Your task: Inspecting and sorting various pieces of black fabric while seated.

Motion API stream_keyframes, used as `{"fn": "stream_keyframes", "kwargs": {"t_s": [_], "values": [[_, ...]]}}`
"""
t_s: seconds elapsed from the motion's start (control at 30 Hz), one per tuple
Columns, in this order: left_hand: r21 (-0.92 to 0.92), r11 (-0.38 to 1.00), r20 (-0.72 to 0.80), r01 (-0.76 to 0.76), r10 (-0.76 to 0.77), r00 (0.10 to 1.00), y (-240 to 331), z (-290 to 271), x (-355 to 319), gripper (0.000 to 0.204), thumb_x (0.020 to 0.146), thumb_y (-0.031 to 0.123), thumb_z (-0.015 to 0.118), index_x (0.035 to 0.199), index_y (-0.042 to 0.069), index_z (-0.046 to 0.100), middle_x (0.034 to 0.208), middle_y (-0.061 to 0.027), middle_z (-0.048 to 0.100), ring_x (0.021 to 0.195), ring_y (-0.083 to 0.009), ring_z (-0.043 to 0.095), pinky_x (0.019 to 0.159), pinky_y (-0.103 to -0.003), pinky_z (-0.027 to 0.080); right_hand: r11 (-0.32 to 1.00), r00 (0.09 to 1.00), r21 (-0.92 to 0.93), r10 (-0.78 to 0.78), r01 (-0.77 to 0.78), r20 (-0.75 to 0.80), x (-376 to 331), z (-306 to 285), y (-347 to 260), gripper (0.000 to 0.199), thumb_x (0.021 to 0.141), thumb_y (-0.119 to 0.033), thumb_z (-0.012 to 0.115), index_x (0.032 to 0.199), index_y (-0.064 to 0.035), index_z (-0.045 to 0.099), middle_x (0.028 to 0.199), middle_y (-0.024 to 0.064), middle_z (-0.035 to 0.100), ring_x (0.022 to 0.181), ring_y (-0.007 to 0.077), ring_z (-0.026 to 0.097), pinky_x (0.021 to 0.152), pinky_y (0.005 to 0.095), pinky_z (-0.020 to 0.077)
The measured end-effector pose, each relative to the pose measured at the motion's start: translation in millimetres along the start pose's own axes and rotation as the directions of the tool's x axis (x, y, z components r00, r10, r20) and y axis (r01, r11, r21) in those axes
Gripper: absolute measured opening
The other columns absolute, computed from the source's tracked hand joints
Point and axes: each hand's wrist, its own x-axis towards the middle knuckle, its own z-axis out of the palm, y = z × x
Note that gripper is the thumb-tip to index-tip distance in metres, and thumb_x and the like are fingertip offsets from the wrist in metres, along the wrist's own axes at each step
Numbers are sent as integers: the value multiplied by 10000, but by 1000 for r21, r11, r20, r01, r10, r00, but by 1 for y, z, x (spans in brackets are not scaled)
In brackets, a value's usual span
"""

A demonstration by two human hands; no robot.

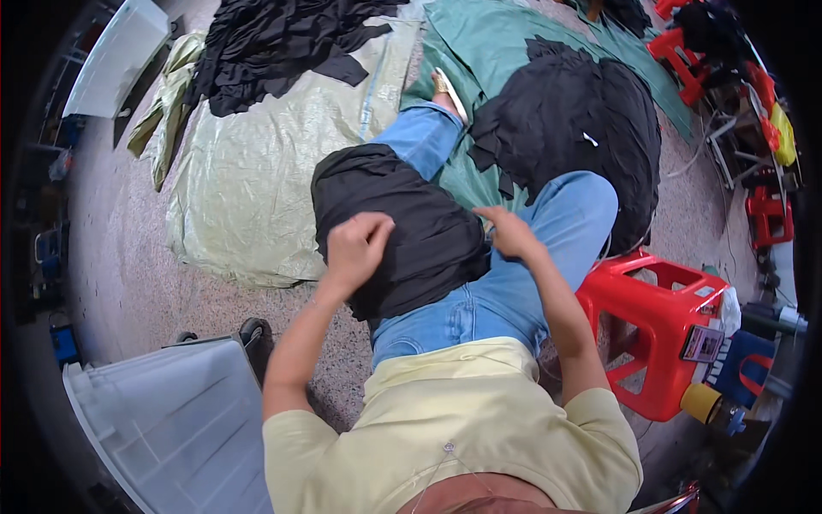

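Head view: speckled floor (128, 283) under woven sacks (248, 171).

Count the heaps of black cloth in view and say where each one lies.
3: one bundle on the lap under both hands, one big pile on the green sheet ahead, one heap on the pale sack at upper left. More may be hidden.

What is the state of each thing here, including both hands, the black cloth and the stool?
left hand: closed, gripping the black cloth on the lap
right hand: fingers bent, at the cloth's right edge; grip unclear
black cloth on the lap: bunched, draped over the thigh
black cloth pile: heaped on green sheet
red stool: upright, beside the right leg
white bin: on floor, lower left
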Motion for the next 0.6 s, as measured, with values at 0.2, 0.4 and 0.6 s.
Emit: {"fn": "stream_keyframes", "kwargs": {"t_s": [0.2,0.4,0.6], "values": [[82,995,27,-64,62,998,43,23,-32,295,802,181,762,1053,48,681,1009,-115,684,992,-314,636,987,-456,439,991,968,33,-117,128,-223,-10,13,-13,253,825,17,518,1046,-51,621,1200,131,644,1110,361,595,895,451,505],[375,927,79,-17,-14,997,52,33,-65,1135,632,499,854,1523,71,296,1570,-163,290,1471,-362,234,1159,-606,134,912,635,268,11,311,-772,-19,-50,-42,252,841,105,514,1057,-19,555,1020,183,670,833,340,656,908,433,506],[272,961,-122,44,-11,992,25,16,-62,514,782,84,706,1275,82,560,1386,-186,508,1374,-389,385,1119,-556,262,704,227,-100,-356,703,-907,-77,-130,-130,122,975,11,537,1087,42,496,785,114,586,723,177,592,664,253,459]]}}
